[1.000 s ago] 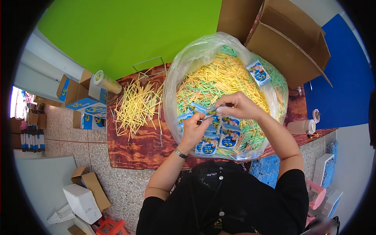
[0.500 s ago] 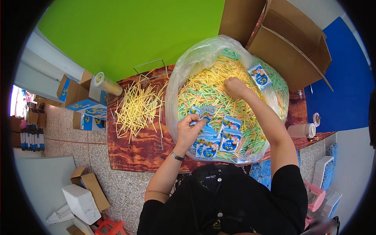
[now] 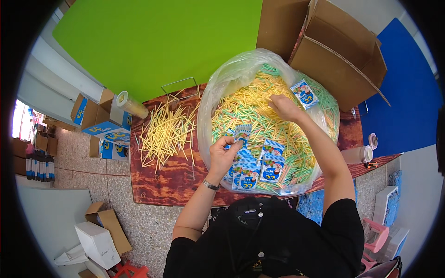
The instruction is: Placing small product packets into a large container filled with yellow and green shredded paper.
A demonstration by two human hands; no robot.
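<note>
A large clear plastic bag (image 3: 205,99) lies wide open on the table, full of thin yellow, green and orange sticks (image 3: 248,99). My left hand (image 3: 221,156) pinches a small blue-and-white packet (image 3: 243,133) between thumb and fingers at the bag's near left side. Below and beside it, several more such packets (image 3: 271,167) lie on the sticks. Farther right, my right hand (image 3: 285,109) is over the heap with its fingertips drawn together at the sticks. What they hold, if anything, is too small to make out. Another packet (image 3: 304,94) rests on the bag's far right edge.
Loose yellow sticks (image 3: 167,132) are piled on the reddish wood-patterned table (image 3: 157,190) left of the bag. A clear cylindrical container (image 3: 132,104) and printed cartons (image 3: 104,118) stand at the left. Open cardboard boxes (image 3: 338,60) tower behind the bag. A lidded jar (image 3: 357,154) lies at the right.
My right hand has shifted slightly to the right and down, its fingers lifting a little from the sticks. My left hand keeps the packet in nearly the same place. The view has tilted slightly.
</note>
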